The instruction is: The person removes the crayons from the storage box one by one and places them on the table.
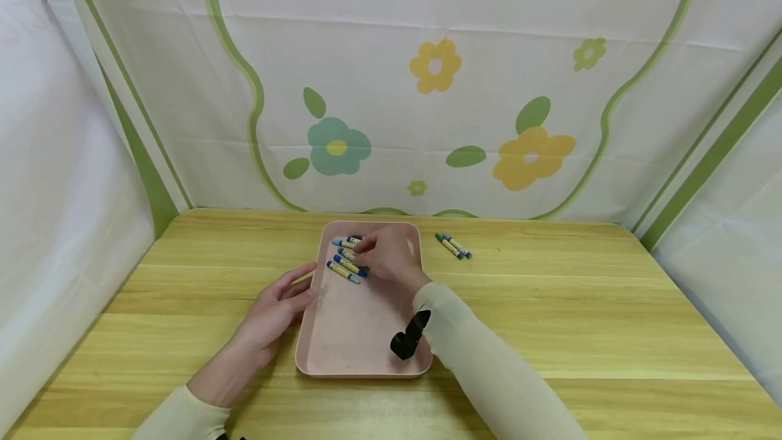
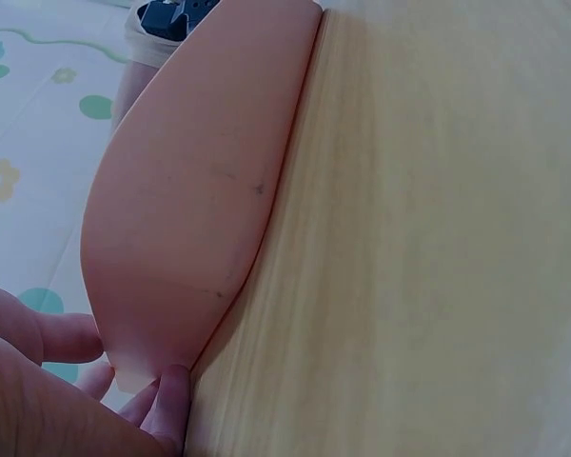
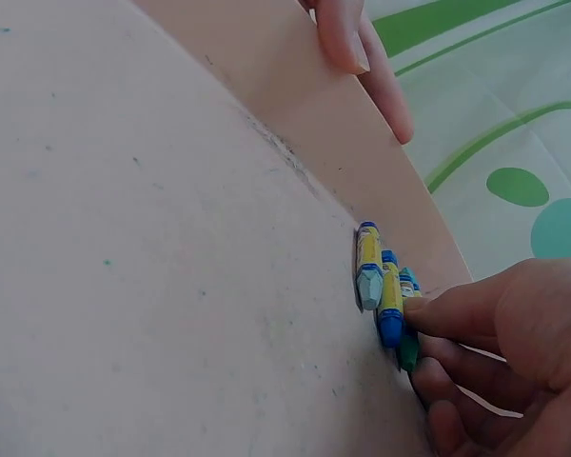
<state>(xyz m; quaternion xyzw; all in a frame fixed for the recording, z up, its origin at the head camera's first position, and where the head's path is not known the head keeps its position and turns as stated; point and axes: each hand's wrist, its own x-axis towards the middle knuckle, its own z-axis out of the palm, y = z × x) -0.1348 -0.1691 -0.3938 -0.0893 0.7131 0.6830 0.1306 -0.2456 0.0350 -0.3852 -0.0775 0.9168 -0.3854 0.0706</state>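
Observation:
A pink tray (image 1: 348,331) lies on the table with several paper-wrapped crayons in its far left part. My left hand (image 1: 277,311) is at the tray's left side, thumb and fingertips touching the rim and outer wall. Inside the tray my right hand (image 1: 391,257) reaches over the crayons. In the right wrist view its thumb and fingers pinch a green crayon (image 3: 409,352). Beside that lie a blue crayon (image 3: 391,300) and a pale grey-blue crayon (image 3: 369,267), roughly parallel. A light blue crayon (image 1: 342,244) sits farther back; the right hand partly covers the row.
To the right of the tray, a green crayon (image 1: 449,246) and a grey-blue crayon (image 1: 460,246) lie side by side on the wooden table (image 1: 550,318). A white flowered cloth (image 1: 379,87) hangs behind the table's far edge, with more cloth at both sides.

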